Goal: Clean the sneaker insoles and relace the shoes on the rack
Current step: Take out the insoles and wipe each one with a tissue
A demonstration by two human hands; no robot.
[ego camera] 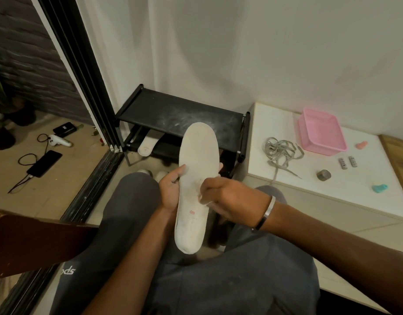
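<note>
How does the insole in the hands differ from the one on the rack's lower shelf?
The held insole is in full view, gripped by the left hand and right hand above the lap; the shelf insole lies untouched on the rack, partly hidden under the top shelf. The held insole shows red print near the heel; no such mark shows on the shelf insole. Both are whitish.

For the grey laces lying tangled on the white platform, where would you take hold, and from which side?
Pinch the bundled middle of the grey laces from above. They lie flat on the white platform in a loose heap, so the knotted centre likely lifts the whole tangle, while the stray ends trailing toward the near edge would probably just pull out.
</note>
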